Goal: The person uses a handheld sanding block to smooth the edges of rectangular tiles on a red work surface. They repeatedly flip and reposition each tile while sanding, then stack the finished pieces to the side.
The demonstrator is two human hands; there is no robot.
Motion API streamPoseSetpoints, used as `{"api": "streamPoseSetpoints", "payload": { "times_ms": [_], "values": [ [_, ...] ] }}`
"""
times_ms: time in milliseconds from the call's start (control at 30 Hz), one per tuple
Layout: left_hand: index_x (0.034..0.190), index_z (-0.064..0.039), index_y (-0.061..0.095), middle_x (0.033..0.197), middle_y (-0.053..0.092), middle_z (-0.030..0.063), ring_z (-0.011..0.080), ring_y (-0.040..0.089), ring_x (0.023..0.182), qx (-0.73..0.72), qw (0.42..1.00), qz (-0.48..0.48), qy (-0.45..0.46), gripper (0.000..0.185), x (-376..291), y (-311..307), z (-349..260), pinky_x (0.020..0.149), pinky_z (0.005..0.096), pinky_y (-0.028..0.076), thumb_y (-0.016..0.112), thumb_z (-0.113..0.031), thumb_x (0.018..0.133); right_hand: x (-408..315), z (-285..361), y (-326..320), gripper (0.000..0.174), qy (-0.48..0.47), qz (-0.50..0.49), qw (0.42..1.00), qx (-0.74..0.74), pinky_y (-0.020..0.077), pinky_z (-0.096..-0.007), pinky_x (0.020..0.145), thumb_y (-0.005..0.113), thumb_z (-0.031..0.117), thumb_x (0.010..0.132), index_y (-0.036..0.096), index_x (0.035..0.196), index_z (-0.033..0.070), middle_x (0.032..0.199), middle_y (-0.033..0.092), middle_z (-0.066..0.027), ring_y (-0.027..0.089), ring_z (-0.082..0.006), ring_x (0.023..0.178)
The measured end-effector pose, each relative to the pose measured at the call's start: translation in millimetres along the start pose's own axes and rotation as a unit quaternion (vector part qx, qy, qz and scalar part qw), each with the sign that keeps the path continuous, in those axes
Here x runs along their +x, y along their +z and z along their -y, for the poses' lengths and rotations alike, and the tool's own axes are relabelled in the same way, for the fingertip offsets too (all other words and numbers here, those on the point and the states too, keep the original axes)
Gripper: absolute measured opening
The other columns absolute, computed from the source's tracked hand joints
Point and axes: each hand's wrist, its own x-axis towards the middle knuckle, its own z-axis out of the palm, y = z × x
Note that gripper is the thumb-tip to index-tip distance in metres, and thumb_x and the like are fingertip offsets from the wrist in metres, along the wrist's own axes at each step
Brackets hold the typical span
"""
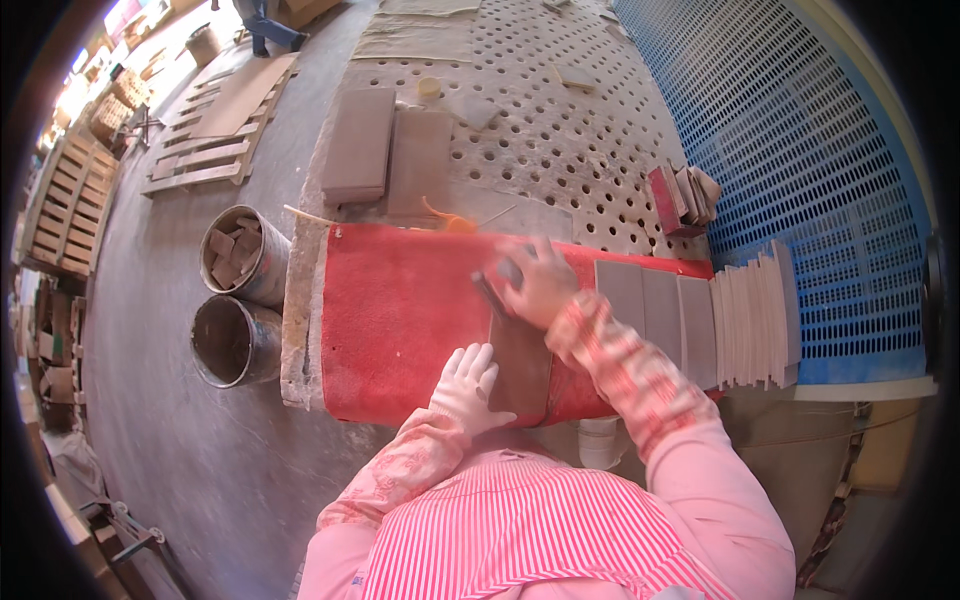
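My left hand [469, 384], in a white glove, lies with spread fingers at the left edge of a flat brown tile [520, 367] on the red mat [405, 322]. Over the tile's far end, my right hand [541, 285] is blurred; its fingers are closed around a dark hand tool [491, 294] whose exact kind I cannot tell. Right of the tile, several grey-brown tiles [622, 296] lie side by side, and a row of thin tiles stands on edge [754, 319] beyond them.
A tile stack [358, 142] stands beyond the mat on the perforated table [517, 150]. Left are a bucket of broken pieces [244, 251], another bucket [232, 341] and a wooden pallet [202, 142]. A blue slotted panel [810, 187] borders the right. Another person [266, 30] is at far left.
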Motion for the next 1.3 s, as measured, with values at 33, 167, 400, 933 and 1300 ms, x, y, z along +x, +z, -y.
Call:
{"api": "streamPoseSetpoints", "payload": {
  "times_ms": [33, 167, 400, 933, 1300],
  "values": [
    [0.150, 0.004, 0.060, 0.169, 0.043, 0.0220, 0.0380, 0.035, 0.160, 0.017, 0.999, 0.030, -0.005, 0.102, 1, -1, 0, 0.134, 0.0525, 0.025, 0.084, -0.065, 0.078, -23, -5, -9, 0.056, -0.021, 0.019, 1.000, 0.009, 0.0587, -0.0558, 0.097, 0.079, 0.031, 0.090, 0.066, 0.144, 0.028, 0.133, 0.060, -0.0200, 0.065, -0.0459, 0.116],
    [0.152, 0.004, 0.058, 0.173, 0.037, 0.0219, 0.0336, 0.028, 0.165, 0.016, 0.997, 0.070, -0.005, 0.101, 4, -6, -1, 0.136, 0.0510, 0.019, 0.075, -0.069, 0.085, -53, -27, -37, 0.057, 0.023, 0.087, 0.996, -0.028, 0.0588, -0.0569, 0.097, 0.079, 0.028, 0.088, 0.066, 0.143, 0.028, 0.135, 0.057, -0.0213, 0.064, -0.0472, 0.117],
    [0.155, 0.004, 0.055, 0.172, 0.038, 0.0231, 0.0352, 0.027, 0.165, 0.045, 0.995, 0.085, -0.017, 0.102, 9, -5, -9, 0.135, 0.0524, 0.018, 0.071, -0.071, 0.088, 54, -16, -6, 0.064, 0.050, 0.050, 0.996, -0.052, 0.0592, -0.0542, 0.100, 0.078, 0.029, 0.089, 0.062, 0.150, 0.021, 0.137, 0.056, -0.0232, 0.064, -0.0473, 0.122],
    [0.159, 0.003, 0.053, 0.172, 0.038, 0.0237, 0.0372, 0.029, 0.164, 0.074, 0.996, 0.058, 0.004, 0.101, 8, 4, -9, 0.135, 0.0543, 0.018, 0.065, -0.073, 0.093, 60, 1, -12, 0.062, 0.111, 0.062, 0.992, -0.024, 0.0579, -0.0545, 0.103, 0.077, 0.035, 0.093, 0.062, 0.152, 0.023, 0.141, 0.057, -0.0264, 0.065, -0.0479, 0.124],
    [0.145, 0.002, 0.064, 0.162, 0.052, 0.0184, 0.0343, 0.042, 0.155, 0.018, 1.000, -0.003, 0.019, 0.090, 6, 6, -6, 0.131, 0.0562, 0.028, 0.079, -0.063, 0.086, -100, -2, -25, 0.052, 0.009, 0.033, 0.999, -0.030, 0.0579, -0.0572, 0.098, 0.081, 0.036, 0.090, 0.069, 0.139, 0.025, 0.130, 0.058, -0.0221, 0.065, -0.0465, 0.114]
  ]
}}
